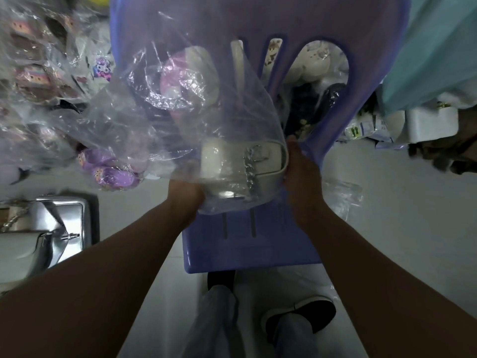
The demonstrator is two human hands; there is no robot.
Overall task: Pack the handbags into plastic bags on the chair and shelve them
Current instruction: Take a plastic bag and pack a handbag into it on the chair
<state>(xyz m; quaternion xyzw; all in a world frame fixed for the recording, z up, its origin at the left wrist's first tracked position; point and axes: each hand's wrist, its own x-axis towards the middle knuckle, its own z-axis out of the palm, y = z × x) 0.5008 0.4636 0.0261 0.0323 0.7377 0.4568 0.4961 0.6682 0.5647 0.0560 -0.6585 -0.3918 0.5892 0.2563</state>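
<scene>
Grips (184, 193) (300, 174) on bagged handbag (227, 164) over chair (232, 254)

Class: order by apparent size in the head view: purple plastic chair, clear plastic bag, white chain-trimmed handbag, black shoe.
1. Purple plastic chair
2. Clear plastic bag
3. White chain-trimmed handbag and black shoe: too alike to rank.

Chair (253, 251) top cropped, left hand (184, 193) fingers hidden
</scene>
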